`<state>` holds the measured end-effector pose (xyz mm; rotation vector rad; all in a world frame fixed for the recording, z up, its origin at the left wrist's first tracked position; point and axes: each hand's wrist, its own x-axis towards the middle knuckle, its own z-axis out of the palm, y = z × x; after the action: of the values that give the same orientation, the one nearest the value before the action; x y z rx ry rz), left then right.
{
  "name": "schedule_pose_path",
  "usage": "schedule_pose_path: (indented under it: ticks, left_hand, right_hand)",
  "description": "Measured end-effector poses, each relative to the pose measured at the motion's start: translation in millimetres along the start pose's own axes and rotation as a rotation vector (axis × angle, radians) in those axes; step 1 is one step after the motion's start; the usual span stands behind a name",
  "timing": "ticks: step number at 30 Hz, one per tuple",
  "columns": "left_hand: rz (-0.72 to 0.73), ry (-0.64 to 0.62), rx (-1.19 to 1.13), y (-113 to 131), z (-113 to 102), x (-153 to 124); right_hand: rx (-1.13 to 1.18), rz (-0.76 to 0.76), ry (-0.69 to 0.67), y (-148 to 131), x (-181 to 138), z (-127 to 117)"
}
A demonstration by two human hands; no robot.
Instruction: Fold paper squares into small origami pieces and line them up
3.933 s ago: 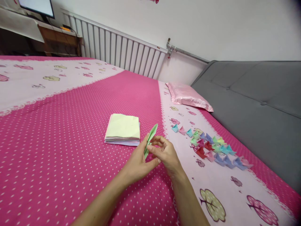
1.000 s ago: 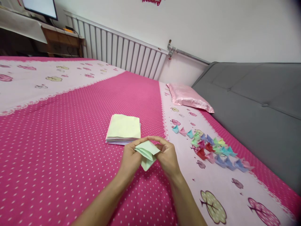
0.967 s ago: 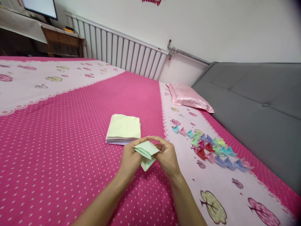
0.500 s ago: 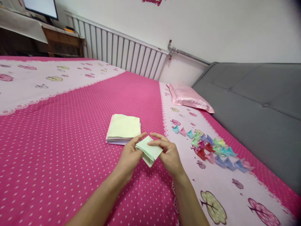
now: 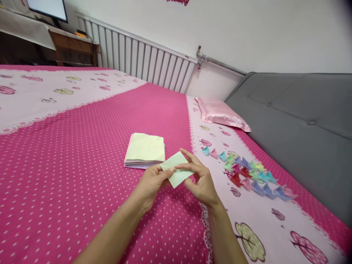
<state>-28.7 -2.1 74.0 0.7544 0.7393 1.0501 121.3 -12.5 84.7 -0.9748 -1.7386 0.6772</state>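
A folded pale green paper (image 5: pixel 176 172) is held flat between both hands just above the pink dotted bedspread (image 5: pixel 82 154). My left hand (image 5: pixel 150 183) pinches its left corner with thumb and fingers. My right hand (image 5: pixel 200 179) grips its right side, index finger laid across the top. Just behind the hands lies a stack of coloured paper squares (image 5: pixel 144 150) with a yellow sheet on top. To the right, several small folded paper pieces (image 5: pixel 247 170) in blue, pink, green and red lie in a cluster.
A pink satin pillow (image 5: pixel 220 113) lies at the head of the bed. A grey padded headboard (image 5: pixel 302 121) runs along the right. A white radiator (image 5: pixel 137 62) lines the far wall, with a wooden stand (image 5: pixel 71 46) and screen at the back left.
The green paper stood on edge between my fingers, then opened into layered flaps. Now it is pressed into a flat square and my right index finger lies over it.
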Motion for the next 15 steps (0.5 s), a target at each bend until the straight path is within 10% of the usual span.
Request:
schedule_pose_path:
  ticks: [15]
  left_hand:
    - [0.091, -0.076, 0.237, 0, 7, -5]
  right_hand:
    - [0.36, 0.398, 0.192, 9, 0, 6]
